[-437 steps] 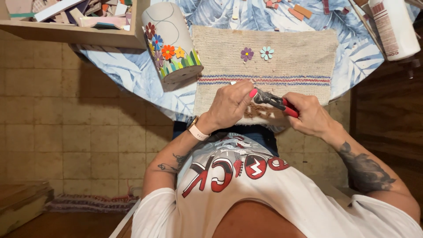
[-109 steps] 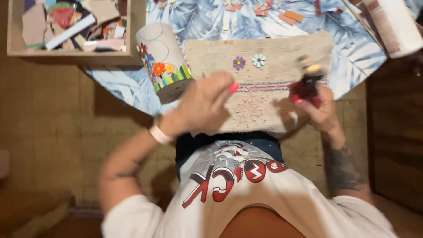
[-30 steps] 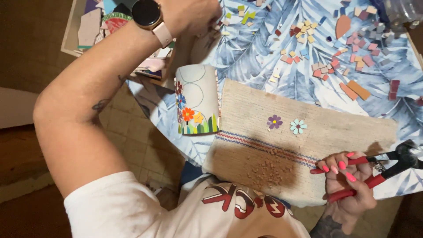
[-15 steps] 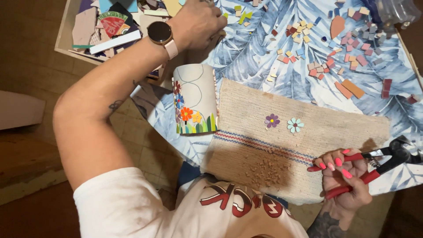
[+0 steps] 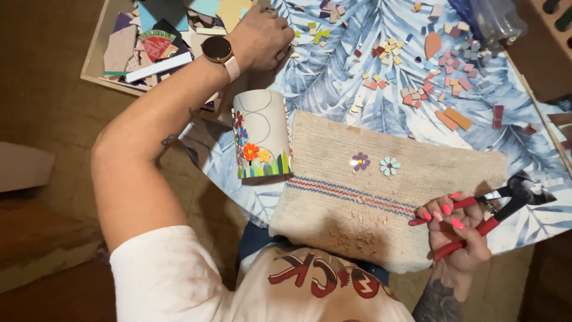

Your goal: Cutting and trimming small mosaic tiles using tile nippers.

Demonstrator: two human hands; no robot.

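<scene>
- Your left hand (image 5: 257, 37) is stretched up-left, knuckles up, fingers curled down onto the tablecloth (image 5: 333, 77) at the table's upper-left edge, right by the small loose tile bits (image 5: 316, 31). Can't tell if it's pinching one; fingertips are hidden under the hand.
- Watch (image 5: 217, 50) sits on that wrist, over the gap btwn table and wooden tray (image 5: 95, 56).
- Tray is just left of the hand, packed w/ big broken tile pieces (image 5: 156, 43); its near rim is just beside the table edge.
- Your right hand (image 5: 456, 229) is closed around the red-handled nippers (image 5: 497, 206), fingers wrapped on both handles. Black head points right, lying over the cloth near the table's lower-right edge.
- Mosaic cylinder (image 5: 261, 143) lies on its side at the near-left table edge, flower tiles facing left, touching the left edge of the woven mat (image 5: 381, 203).
- Mat covers the near-centre; its near edge overhangs the table toward your lap. Tile crumbs (image 5: 354, 232) are scattered on the lower part.
- Two small tile flowers (image 5: 374, 163) sit mid-mat, side by side, apart from both hands.
- More pink/orange tile pieces (image 5: 444, 89) are spread over the far-right cloth, w/ a clear plastic bag (image 5: 491, 21) at the top right.
- Open room: bare cloth btwn cylinder and left hand; mat's right half is mostly free up to the nippers.
</scene>
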